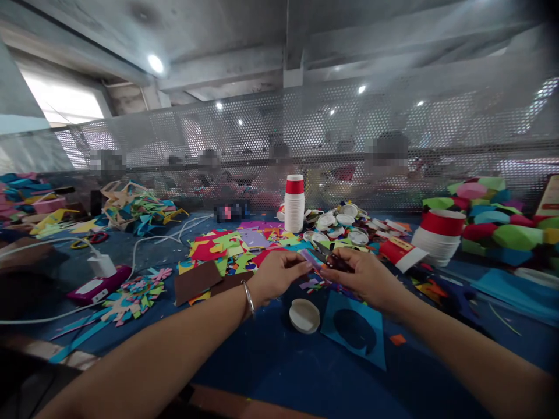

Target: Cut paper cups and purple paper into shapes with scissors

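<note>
My left hand [276,273] pinches a small strip of purple paper [308,256] between thumb and fingers. Closed around the dark handles of a pair of scissors [340,263] is my right hand [371,278]; the blades point left, close to the strip. The fingertips of both hands nearly meet there. Just below them on the blue table lie a shallow white round paper piece [304,320] and a blue paper sheet [376,351] with a round opening cut in it. Small purple scraps [311,284] are scattered beneath my fingers.
A tall stack of paper cups [294,209] stands behind my hands. Colored scraps [209,247] and brown sheets [197,282] lie left; white round pieces [345,220] and a tilted cup stack [438,235] lie right. A purple power strip [99,285] trails white cables. A perforated screen [244,145] rises behind.
</note>
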`<state>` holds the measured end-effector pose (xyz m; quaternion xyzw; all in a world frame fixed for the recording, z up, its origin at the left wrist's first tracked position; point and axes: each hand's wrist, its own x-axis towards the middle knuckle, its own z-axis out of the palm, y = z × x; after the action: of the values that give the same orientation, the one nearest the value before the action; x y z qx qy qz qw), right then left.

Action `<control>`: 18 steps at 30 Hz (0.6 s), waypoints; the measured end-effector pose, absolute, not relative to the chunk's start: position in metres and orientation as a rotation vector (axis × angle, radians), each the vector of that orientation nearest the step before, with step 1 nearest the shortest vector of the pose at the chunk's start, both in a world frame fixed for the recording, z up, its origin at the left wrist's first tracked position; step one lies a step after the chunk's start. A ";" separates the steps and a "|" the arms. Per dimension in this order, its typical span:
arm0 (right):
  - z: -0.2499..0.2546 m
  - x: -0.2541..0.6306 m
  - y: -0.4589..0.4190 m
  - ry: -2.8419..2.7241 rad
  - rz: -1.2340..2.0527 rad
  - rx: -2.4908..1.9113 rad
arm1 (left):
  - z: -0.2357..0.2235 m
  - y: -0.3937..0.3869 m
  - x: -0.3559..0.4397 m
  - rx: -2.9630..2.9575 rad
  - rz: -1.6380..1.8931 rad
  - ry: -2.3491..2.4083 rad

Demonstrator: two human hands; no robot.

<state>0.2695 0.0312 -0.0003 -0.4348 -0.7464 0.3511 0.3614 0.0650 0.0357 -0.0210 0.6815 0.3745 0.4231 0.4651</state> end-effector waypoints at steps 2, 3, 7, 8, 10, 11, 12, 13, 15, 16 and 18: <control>-0.002 0.267 0.029 -1.877 1.003 -1.133 | -0.021 0.034 0.071 1.528 1.080 0.875; -0.003 0.266 0.028 -1.855 1.049 -1.138 | -0.020 0.033 0.073 1.464 1.103 0.869; -0.002 0.265 0.025 -1.809 1.137 -1.142 | -0.011 0.028 0.073 1.274 1.228 0.870; -0.001 0.265 0.025 -1.805 1.131 -1.148 | -0.009 0.027 0.072 1.265 1.242 0.865; 0.000 0.265 0.024 -1.803 1.106 -1.163 | -0.007 0.025 0.069 1.299 1.230 0.839; 0.001 0.265 0.023 -1.803 1.091 -1.170 | -0.007 0.024 0.068 1.332 1.208 0.828; 0.002 0.266 0.023 -1.805 1.076 -1.176 | -0.006 0.024 0.066 1.361 1.185 0.819; 0.002 0.266 0.023 -1.808 1.059 -1.180 | -0.007 0.023 0.065 1.383 1.165 0.817; 0.002 0.266 0.023 -1.825 1.026 -1.183 | -0.007 0.021 0.064 1.397 1.138 0.826; 0.001 0.267 0.023 -1.841 0.999 -1.181 | -0.007 0.020 0.064 1.393 1.129 0.834; 0.001 0.267 0.022 -1.890 0.903 -1.173 | -0.006 0.019 0.064 1.378 1.129 0.847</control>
<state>0.2669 0.0224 0.0010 -0.4555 -0.7338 0.3507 0.3621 0.0643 0.0186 -0.0056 0.5827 0.3580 0.4774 0.5516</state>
